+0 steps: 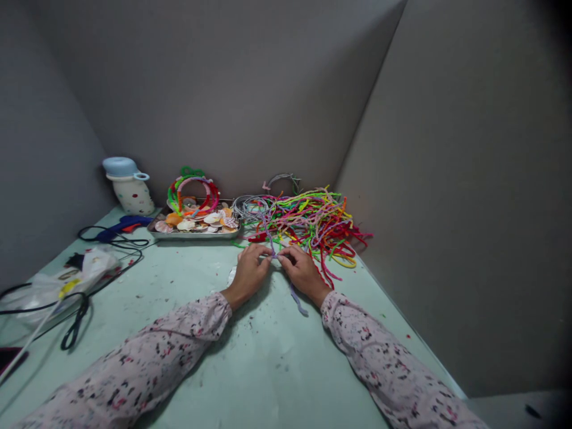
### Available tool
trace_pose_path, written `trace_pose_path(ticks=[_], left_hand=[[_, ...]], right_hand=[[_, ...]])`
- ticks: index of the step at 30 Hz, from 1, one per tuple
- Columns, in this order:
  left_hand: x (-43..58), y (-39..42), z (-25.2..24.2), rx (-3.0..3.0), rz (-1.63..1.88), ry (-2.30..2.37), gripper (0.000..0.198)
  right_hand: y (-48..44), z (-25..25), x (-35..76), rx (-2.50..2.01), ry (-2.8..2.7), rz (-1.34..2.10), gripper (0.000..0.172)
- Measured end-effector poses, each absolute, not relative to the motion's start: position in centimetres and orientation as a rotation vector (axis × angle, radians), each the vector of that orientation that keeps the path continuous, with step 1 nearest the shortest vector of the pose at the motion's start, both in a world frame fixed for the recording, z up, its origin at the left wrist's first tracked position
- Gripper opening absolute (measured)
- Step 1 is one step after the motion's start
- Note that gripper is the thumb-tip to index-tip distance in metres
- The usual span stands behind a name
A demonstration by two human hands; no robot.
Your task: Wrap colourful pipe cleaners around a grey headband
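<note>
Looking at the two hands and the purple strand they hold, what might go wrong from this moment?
The purple strand might slip, since the left hand and right hand seem to pinch only a small part of it. Its upper part runs toward the left edge of the heap of coloured strands, so it might snag there. The tray of shells stands just beyond the left hand, so a forward move could bump it.

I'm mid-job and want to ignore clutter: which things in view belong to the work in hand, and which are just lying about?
In the work:
purple strand, pinched by left hand and right hand
pile of coloured strands, likely
wire coil, likely

Lying about, apparently:
bottle
plastic bag
blue object
</note>
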State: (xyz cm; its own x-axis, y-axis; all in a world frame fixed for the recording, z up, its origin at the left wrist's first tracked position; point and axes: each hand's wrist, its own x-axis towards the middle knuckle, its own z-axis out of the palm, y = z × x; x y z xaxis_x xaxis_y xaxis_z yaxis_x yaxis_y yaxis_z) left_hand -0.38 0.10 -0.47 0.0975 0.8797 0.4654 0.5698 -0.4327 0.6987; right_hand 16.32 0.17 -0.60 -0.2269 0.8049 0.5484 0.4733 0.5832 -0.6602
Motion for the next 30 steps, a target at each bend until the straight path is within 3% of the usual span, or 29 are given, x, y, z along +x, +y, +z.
trace_pose_path(ticks=[30], left_hand=[[-0.44,0.15,-0.25,2.02,1.3,1.401,0.011]], right_hand=[[0.56,-1.06,16.42,-1.01,-1.813,0.475,0.014]])
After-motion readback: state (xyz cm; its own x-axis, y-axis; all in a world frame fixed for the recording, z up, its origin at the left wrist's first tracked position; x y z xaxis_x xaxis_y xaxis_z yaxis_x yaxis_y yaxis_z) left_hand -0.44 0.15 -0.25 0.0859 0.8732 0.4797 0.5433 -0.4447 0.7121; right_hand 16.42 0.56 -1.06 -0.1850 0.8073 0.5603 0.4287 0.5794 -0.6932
